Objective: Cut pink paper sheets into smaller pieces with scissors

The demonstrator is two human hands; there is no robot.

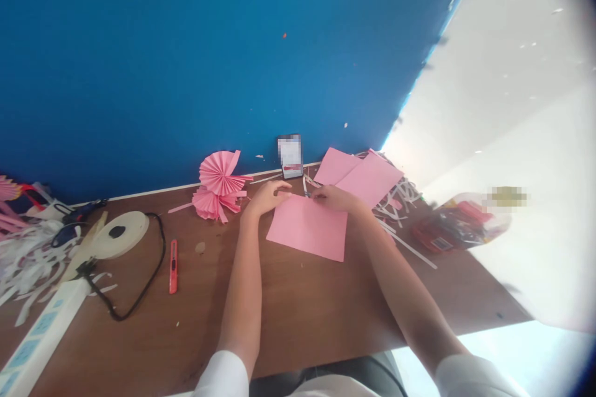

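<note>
A sheet of pink paper (307,232) lies in front of me on the brown table (307,316). My left hand (269,198) is at its far left corner, fingers curled, with thumb and fingertips at the edge. Bent over the far right part of the same sheet, my right hand (334,198) has its fingers closed at the edge; the fingertips are partly hidden. Just beyond the hands, a phone (291,158) leans upright against the blue wall. Two pleated pink paper fans (218,175) rest left of my left hand.
More pink sheets (370,177) lie over shredded white paper strips (398,198) at the right. A plastic bag (459,223) sits farther right. On the left are a red utility knife (173,267), a white reel (123,234), a black cable (135,310) and a power strip (44,335).
</note>
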